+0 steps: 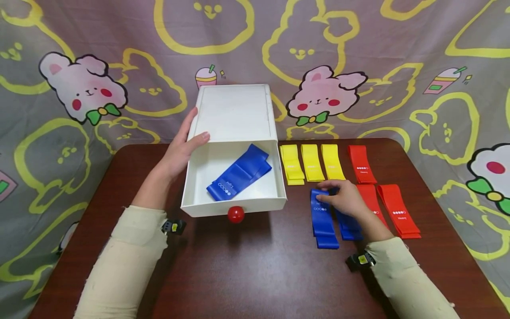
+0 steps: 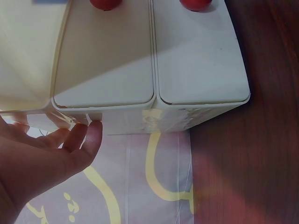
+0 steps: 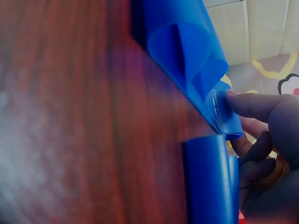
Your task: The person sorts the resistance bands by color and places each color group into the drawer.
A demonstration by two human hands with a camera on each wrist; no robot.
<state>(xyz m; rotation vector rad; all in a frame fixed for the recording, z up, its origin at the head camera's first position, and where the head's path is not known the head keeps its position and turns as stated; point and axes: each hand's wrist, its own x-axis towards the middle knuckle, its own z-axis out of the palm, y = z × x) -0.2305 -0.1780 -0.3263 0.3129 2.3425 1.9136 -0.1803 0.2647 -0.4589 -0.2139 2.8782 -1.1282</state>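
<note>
My left hand (image 1: 181,150) rests on a white drawer cabinet (image 1: 235,110), thumb on its top and fingers along its left side. In the left wrist view, those fingertips (image 2: 93,133) touch the cabinet's side. The top drawer (image 1: 255,205), with a red knob (image 1: 236,214), is pulled out. Inside lie blue resistance bands (image 1: 239,173), one across another, marked "Light". My right hand (image 1: 344,199) pinches the far end of a folded blue resistance band (image 1: 323,226) on the table. In the right wrist view, the thumb presses that band's label. Another blue band (image 1: 349,226) lies beneath this hand.
Three yellow bands (image 1: 312,163) lie in a row right of the drawer. Three red bands (image 1: 398,210) lie farther right, one partly behind my right hand. The brown table (image 1: 247,274) ends at a patterned curtain (image 1: 239,40). Lower drawers (image 2: 107,60) with red knobs are closed.
</note>
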